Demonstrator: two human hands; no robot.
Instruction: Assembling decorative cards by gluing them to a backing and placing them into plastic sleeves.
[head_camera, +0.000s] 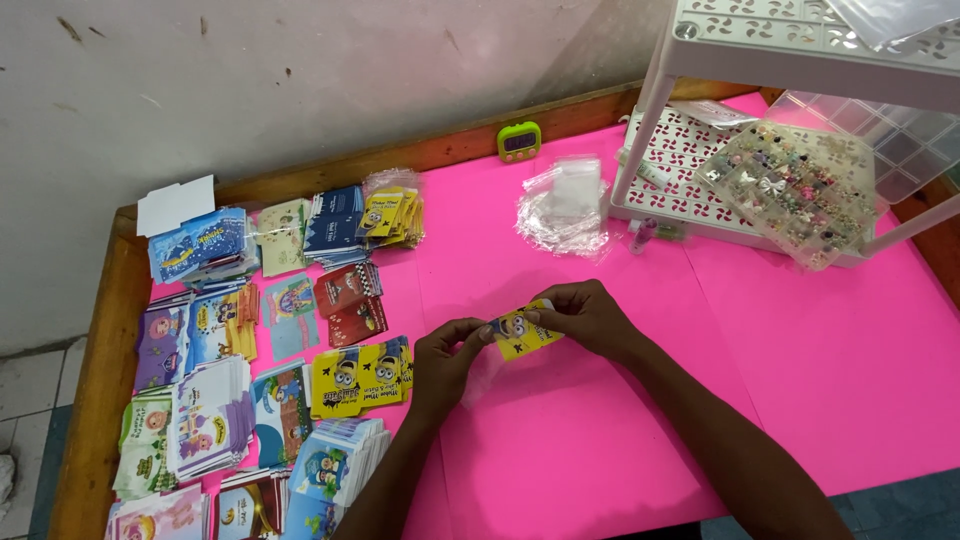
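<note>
Yellow printed cardboard card (524, 334), small and flat, pinched over the middle of the pink paper-covered table (800, 380): left hand (447, 362) clamped on its nine o'clock edge, right hand (583, 315) clamped on its top edge toward three o'clock. Probably light, thin, fairly stiff yet easily creased; best held by the edges, as now. Faint clear film apparently around it, likely slippery. At nine o'clock, fanned stacks of glossy colourful cards (250, 380). At twelve o'clock, crinkly clear plastic bags (566, 205) and a small green timer (519, 141). At two o'clock, a clear compartmented box of tiny trinkets (790, 190) on a white perforated plastic rack (680, 150).
</note>
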